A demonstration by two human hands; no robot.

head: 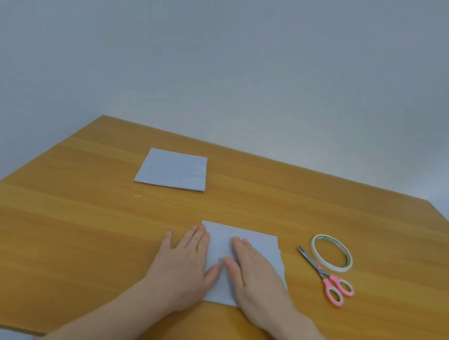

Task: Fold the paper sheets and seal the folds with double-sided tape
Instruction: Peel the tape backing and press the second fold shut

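- Pressing flat, your left hand (184,255) and right hand (255,277) lie open on the folded sheet (246,242), gripping nothing, to set its crease.
- Tape roll (331,252) and scissors (324,276) wait just right of your right hand.

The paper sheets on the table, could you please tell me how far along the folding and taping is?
One folded sheet lies set aside at the far left of the table, apparently finished. In hand: the left hand and right hand press flat on a second folded sheet. Whether it is taped cannot be seen. The tape roll and the scissors lie untouched to the right.
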